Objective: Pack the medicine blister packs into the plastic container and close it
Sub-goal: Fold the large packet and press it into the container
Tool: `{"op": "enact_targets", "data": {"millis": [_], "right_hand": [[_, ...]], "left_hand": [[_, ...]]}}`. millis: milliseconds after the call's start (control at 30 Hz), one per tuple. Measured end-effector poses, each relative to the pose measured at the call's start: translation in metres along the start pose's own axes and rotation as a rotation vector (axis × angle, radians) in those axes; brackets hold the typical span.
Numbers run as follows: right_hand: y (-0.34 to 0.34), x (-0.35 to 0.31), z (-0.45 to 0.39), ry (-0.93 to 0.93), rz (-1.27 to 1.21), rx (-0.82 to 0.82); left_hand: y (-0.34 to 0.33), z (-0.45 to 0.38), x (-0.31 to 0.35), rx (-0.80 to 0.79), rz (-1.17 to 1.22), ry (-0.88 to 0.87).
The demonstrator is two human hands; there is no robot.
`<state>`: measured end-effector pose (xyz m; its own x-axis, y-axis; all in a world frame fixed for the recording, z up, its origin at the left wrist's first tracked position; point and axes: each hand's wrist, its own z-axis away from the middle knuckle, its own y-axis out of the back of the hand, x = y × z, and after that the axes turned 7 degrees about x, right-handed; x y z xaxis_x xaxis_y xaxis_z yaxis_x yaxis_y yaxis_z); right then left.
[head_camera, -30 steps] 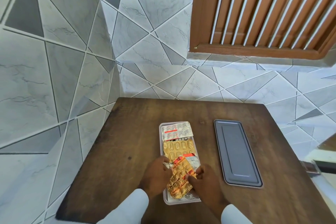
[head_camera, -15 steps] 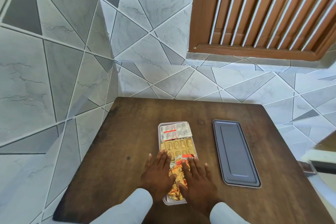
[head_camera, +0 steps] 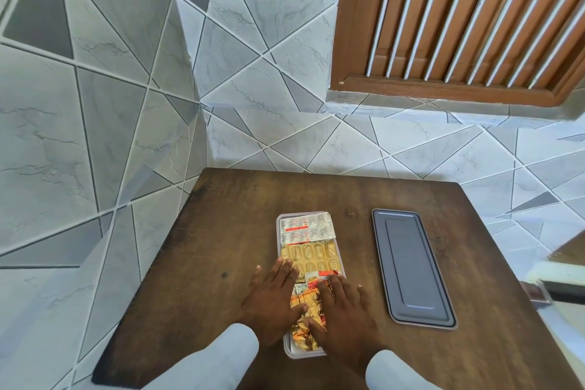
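Note:
A clear plastic container (head_camera: 279,225) lies lengthwise on the wooden table (head_camera: 221,231), filled with blister packs. A silver pack with red print (head_camera: 308,228) lies at its far end, a gold pack (head_camera: 313,255) in the middle, and a crumpled orange-gold pack (head_camera: 308,310) at the near end. My left hand (head_camera: 272,298) lies flat with fingers spread over the container's near left side. My right hand (head_camera: 343,310) lies flat on the orange-gold pack and the right rim. Neither hand grips anything. The grey lid (head_camera: 411,266) lies apart to the right.
The table stands in a corner of tiled walls, with a brown louvred window (head_camera: 459,25) above at the right. A dark object (head_camera: 538,291) sticks out past the table's right edge.
Both hands let go of the orange-gold pack they held tilted over the container and now press flat on it. The pack lies lower inside the container.

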<state>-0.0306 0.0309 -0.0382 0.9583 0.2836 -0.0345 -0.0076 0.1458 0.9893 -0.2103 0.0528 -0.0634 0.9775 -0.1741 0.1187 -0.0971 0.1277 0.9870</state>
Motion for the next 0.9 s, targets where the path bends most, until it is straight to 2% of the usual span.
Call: {"op": "enact_targets", "data": {"millis": [100,367,467,733,900], "right_hand": [[0.003,-0.001,0.004,-0.015,-0.046,0.089],[-0.002,0.004,-0.001,-0.009,-0.047,0.026],[-0.003,0.006,-0.003,0.0,-0.049,0.11],[-0.023,0.013,-0.017,0.037,-0.123,0.009],[-0.01,0.011,-0.018,0.049,-0.131,0.147]], "left_hand": [[-0.002,0.003,0.0,0.035,0.022,-0.022],[-0.003,-0.001,-0.002,0.054,0.033,-0.004],[-0.002,-0.004,-0.002,0.073,0.028,0.003],[0.001,-0.006,0.002,0.075,0.024,0.015],[0.007,-0.01,0.002,0.11,0.007,0.001]]}}
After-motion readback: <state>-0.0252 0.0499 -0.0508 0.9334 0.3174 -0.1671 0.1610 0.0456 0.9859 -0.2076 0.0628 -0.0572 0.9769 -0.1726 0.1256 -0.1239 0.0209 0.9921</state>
